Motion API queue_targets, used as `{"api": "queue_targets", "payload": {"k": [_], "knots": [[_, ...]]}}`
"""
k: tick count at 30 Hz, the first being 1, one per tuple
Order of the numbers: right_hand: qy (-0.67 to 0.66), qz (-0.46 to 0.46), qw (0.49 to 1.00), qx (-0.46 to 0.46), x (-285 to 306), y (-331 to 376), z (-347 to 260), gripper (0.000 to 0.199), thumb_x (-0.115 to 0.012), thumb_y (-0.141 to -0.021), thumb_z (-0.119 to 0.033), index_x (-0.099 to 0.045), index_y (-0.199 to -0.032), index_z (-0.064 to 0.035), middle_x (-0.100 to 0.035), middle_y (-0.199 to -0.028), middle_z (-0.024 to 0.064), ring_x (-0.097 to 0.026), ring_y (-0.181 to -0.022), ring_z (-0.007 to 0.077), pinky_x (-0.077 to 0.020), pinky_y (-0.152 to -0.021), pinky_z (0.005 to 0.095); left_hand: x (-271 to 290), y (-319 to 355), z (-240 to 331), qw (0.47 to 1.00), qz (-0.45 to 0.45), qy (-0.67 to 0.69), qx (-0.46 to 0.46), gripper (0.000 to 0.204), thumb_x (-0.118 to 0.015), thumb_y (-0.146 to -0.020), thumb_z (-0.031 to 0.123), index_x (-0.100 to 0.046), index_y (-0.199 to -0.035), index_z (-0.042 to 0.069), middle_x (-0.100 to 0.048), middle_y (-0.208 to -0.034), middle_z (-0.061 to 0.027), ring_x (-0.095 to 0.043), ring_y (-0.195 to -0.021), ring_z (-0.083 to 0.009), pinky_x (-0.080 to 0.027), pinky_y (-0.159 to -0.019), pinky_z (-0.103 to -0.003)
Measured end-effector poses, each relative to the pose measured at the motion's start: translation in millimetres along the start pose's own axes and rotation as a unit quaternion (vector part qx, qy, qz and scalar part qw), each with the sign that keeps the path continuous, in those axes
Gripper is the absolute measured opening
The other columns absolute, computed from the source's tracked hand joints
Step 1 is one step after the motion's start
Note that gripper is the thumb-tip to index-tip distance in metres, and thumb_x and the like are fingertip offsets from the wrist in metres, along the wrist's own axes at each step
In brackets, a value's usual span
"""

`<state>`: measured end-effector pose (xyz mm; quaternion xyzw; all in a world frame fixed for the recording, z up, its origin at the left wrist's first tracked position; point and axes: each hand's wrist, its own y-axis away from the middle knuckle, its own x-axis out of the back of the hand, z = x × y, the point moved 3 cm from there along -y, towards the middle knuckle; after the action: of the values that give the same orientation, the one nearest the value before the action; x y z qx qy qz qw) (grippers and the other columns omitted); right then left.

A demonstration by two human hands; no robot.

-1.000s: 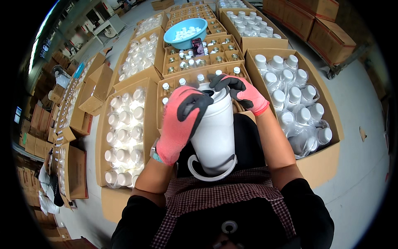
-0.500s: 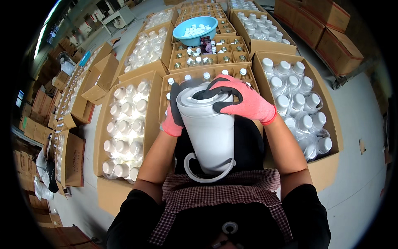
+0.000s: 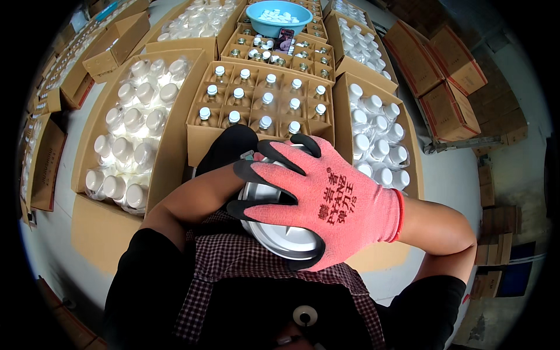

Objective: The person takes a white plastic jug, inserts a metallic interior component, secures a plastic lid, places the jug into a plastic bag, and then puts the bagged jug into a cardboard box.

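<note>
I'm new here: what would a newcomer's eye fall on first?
The pink-gloved right hand just below centre probably leads, spread over a white container. Beyond it sits a box of white-capped bottles; a blue basin of small white pieces stands at top centre.

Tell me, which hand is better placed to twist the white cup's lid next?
Probably the right hand: it's spread right over the lid, with its thumb near the rim. I can't make out the left hand, only its forearm, so its grip can't be judged.
</note>
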<state>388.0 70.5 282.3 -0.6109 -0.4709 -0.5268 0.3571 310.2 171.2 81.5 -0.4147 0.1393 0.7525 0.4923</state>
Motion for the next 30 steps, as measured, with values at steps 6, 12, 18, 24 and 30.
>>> {"api": "queue_targets", "payload": {"k": [6,12,18,24,30], "knots": [[-0.1,0.138,0.971,-0.167,-10.2,18.5,70.5,0.105,-0.088,-0.058,-0.045,-0.041,-0.145,-0.0091,-0.043,-0.139,0.0226,-0.044,-0.129,0.0406,-0.0396,-0.104,0.0452,51.6,60.3,-4.4,0.768,0.527,-0.356,-0.072,0.031,-0.053,-0.1,0.024,-0.064,-0.108,-0.003,-0.068,-0.087,-0.0165,-0.066,-0.088,-0.0301,-0.05,-0.081,-0.035],[-0.467,0.191,0.757,-0.415,-72.8,83.9,165.9,0.086,-0.076,-0.081,-0.046,-0.038,-0.148,-0.0066,-0.043,-0.144,0.0162,-0.045,-0.133,0.027,-0.0355,-0.111,0.0364,-69.7,78.3,-25.6,0.643,0.327,-0.688,-0.078,0.084,-0.08,-0.078,0.029,-0.036,-0.144,0.001,-0.058,-0.115,-0.0234,-0.061,-0.103,-0.038,-0.05,-0.089,-0.043],[-0.08,0.075,0.99,-0.084,-2.2,54.4,53.6,0.123,-0.086,-0.059,-0.061,-0.025,-0.155,-0.0144,-0.02,-0.158,0.0247,-0.015,-0.147,0.0487,-0.0171,-0.115,0.063,-34.0,89.8,27.2,0.851,0.163,-0.495,0.065,0.092,-0.082,-0.068,0.008,-0.038,-0.149,0.003,-0.061,-0.134,-0.0121,-0.059,-0.119,-0.0211,-0.046,-0.101,-0.035],[-0.028,0.065,0.996,0.058,-3.9,33.7,40.3,0.084,-0.083,-0.056,-0.049,-0.059,-0.133,-0.0241,-0.041,-0.147,0.0191,-0.032,-0.138,0.0516,-0.025,-0.108,0.069,-1.5,101.0,31.6,0.941,0.069,-0.324,0.073,0.089,-0.084,-0.064,0.011,-0.046,-0.143,-0.001,-0.062,-0.131,-0.0103,-0.058,-0.119,-0.0171,-0.046,-0.102,-0.034],[-0.386,0.142,0.791,-0.453,-56.8,48.0,149.4,0.085,-0.068,-0.087,-0.052,-0.033,-0.149,-0.0056,-0.037,-0.144,0.0237,-0.042,-0.135,0.0349,-0.0392,-0.109,0.0404,-62.5,74.7,-42.4,0.794,0.35,-0.496,0.037,0.101,-0.078,-0.076,0.009,-0.018,-0.156,0.006,-0.048,-0.142,-0.0195,-0.049,-0.132,-0.0303,-0.041,-0.107,-0.039]]}}
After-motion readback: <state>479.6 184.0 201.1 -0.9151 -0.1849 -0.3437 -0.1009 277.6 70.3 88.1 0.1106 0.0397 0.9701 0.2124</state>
